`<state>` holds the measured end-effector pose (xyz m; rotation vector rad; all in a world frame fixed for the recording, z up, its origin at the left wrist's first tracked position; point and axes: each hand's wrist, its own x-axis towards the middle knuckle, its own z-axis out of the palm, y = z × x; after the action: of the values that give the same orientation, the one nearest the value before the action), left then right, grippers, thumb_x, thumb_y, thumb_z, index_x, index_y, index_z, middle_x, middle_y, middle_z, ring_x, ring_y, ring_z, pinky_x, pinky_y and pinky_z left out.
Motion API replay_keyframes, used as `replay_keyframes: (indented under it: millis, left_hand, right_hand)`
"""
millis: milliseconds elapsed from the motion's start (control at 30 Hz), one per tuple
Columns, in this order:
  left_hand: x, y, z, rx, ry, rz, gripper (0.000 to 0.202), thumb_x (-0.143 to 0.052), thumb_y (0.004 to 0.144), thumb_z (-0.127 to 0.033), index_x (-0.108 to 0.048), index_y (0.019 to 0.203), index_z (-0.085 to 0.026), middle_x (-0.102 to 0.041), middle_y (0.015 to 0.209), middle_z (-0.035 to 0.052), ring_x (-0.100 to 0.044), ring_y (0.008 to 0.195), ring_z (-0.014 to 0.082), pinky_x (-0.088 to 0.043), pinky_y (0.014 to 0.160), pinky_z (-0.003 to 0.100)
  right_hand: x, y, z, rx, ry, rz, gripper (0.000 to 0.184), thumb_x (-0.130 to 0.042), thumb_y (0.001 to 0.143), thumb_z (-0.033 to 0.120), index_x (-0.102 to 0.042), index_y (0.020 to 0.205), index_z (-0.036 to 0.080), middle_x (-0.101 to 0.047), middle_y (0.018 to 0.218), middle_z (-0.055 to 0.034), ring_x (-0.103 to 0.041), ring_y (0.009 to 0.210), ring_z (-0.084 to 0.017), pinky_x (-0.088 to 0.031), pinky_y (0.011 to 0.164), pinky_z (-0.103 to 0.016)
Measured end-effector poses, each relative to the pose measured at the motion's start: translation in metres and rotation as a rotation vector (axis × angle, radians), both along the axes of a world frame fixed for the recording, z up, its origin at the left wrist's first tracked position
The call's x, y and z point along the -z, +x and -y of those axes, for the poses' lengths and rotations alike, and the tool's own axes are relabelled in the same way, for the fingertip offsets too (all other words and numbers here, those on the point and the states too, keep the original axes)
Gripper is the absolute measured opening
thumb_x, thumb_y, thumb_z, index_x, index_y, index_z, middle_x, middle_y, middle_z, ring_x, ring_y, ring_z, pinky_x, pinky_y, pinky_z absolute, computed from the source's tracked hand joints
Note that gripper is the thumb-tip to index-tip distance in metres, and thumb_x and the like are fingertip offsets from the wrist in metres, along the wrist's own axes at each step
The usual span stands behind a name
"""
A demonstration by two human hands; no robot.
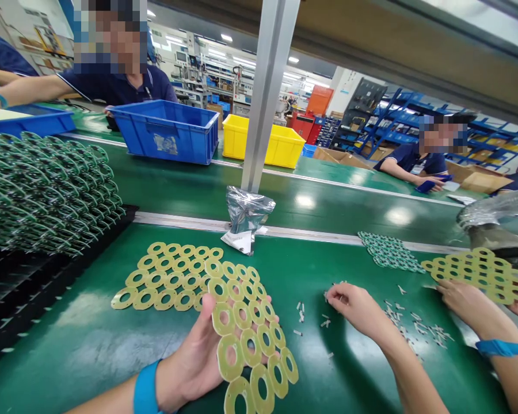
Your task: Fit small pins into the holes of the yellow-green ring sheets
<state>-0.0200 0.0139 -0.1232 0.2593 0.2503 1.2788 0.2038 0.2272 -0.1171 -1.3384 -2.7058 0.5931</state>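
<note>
Head view: left hand (pixel 192 359) in closed grip on ring panel (pixel 252 345), lifted off counter (pixel 319 270). Right hand (pixel 356 307) curled over loose pins (pixel 300 313); pinch not discernible. Judged step: pin pick-up. Next calls for fine pinch and a steady panel.

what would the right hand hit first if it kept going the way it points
Likely the small loose pins on the green mat beyond the right hand; after them, the yellow ring panel the left hand holds.
</note>
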Motion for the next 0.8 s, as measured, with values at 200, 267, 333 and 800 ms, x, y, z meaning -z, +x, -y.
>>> replay_keyframes:
  millis: [200, 267, 333, 800]
  left_hand:
    - [-0.002, 0.001, 0.001, 0.003, -0.014, 0.004, 0.081, -0.039, 0.065, -0.073, -0.047, 0.12, -0.014, -0.046, 0.128, 0.0165, -0.033, 0.122, 0.0378, -0.014, 0.102, 0.058]
    - [-0.002, 0.001, 0.001, 0.002, -0.006, 0.008, 0.079, -0.04, 0.065, -0.072, -0.047, 0.12, -0.015, -0.047, 0.127, 0.0156, -0.034, 0.121, 0.0376, -0.014, 0.102, 0.058]
    - [-0.001, 0.0, 0.001, -0.006, 0.006, 0.017, 0.078, -0.041, 0.067, -0.07, -0.045, 0.122, -0.015, -0.048, 0.126, 0.0143, -0.036, 0.12, 0.0363, -0.014, 0.102, 0.057]
    - [0.0, -0.009, -0.004, -0.032, 0.023, 0.086, 0.085, -0.043, 0.063, -0.072, -0.042, 0.124, -0.012, -0.052, 0.123, 0.0117, -0.033, 0.124, 0.0293, -0.014, 0.106, 0.045]
  right_hand:
    - [-0.002, -0.005, 0.005, 0.009, -0.001, -0.06, 0.021, -0.042, 0.076, 0.022, -0.063, 0.072, 0.019, -0.064, 0.07, -0.0036, -0.057, 0.065, -0.017, -0.039, 0.06, -0.027]
    - [0.0, -0.005, 0.003, 0.02, 0.007, -0.071, 0.021, -0.043, 0.075, 0.023, -0.064, 0.073, 0.019, -0.064, 0.072, -0.0039, -0.057, 0.066, -0.018, -0.039, 0.061, -0.027]
    - [0.003, -0.006, 0.002, 0.046, 0.022, -0.078, 0.02, -0.045, 0.075, 0.024, -0.064, 0.072, 0.019, -0.063, 0.072, -0.0039, -0.057, 0.066, -0.018, -0.039, 0.062, -0.027]
    - [0.01, -0.014, 0.006, 0.115, -0.024, -0.17, 0.013, -0.052, 0.071, 0.027, -0.056, 0.061, 0.02, -0.058, 0.058, 0.0003, -0.054, 0.057, -0.015, -0.04, 0.055, -0.024]
